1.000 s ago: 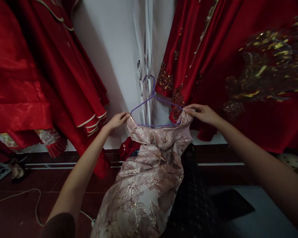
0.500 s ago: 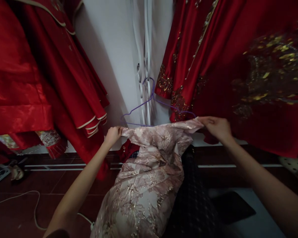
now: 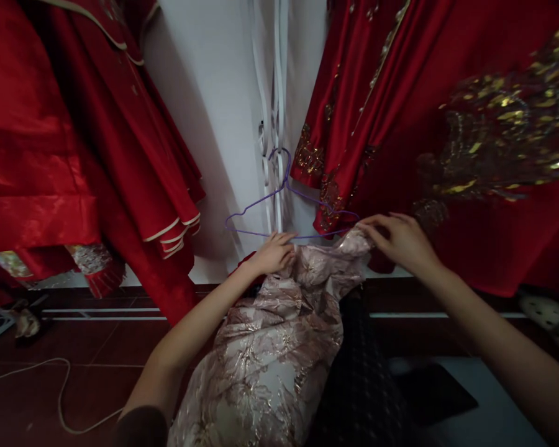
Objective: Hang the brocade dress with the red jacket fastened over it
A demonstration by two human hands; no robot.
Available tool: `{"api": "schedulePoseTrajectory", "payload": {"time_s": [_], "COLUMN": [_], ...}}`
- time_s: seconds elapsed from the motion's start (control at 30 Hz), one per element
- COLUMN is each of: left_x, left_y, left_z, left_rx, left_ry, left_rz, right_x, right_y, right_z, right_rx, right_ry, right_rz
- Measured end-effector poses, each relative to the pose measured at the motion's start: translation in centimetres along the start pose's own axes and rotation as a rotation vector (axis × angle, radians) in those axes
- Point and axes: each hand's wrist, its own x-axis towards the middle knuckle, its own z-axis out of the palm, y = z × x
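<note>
Pink floral dress (image 3: 270,360) fills lower centre, its hem cut off by the bottom edge, neckline just under the purple hanger (image 3: 286,179). Left hand (image 3: 276,253) lies over the neckline, covering that shoulder; can't tell whether it grips. Right hand (image 3: 398,239) pinches the other shoulder at the hanger's right end; whether that end sits inside the cloth is unclear. Hanger's left end bare, hook on a white metal stand (image 3: 279,74). Red garments (image 3: 84,112) both sides, tops cropped. Dark floor, details murky.
</note>
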Motion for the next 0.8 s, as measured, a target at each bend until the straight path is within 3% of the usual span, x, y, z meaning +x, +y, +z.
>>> {"api": "schedulePoseTrajectory", "payload": {"time_s": [0.13,0.27,0.4,0.57,0.8], "left_x": [-0.9,-1.6,-1.6,-1.5,-0.5], "left_y": [0.4,1.0,1.3,1.5,3.4], "left_z": [2.0,1.2,0.4,0.2,0.6], "left_rx": [0.016,-0.02,-0.065,-0.115,-0.166], "left_ry": [0.006,0.004,-0.004,-0.005,0.007], "left_rz": [-0.029,-0.036,-0.054,-0.072,-0.101], "right_x": [0.5,0.2,0.0,0.5,2.9], "right_y": [4.4,7.0,7.6,6.0,-1.2], "right_z": [-0.1,0.0,0.1,-0.2,1.3], "right_rx": [-0.133,-0.208,-0.207,-0.141,0.181], "right_ry": [0.014,0.014,0.014,0.009,0.027], "right_rz": [0.045,0.023,0.023,0.089,0.036]}}
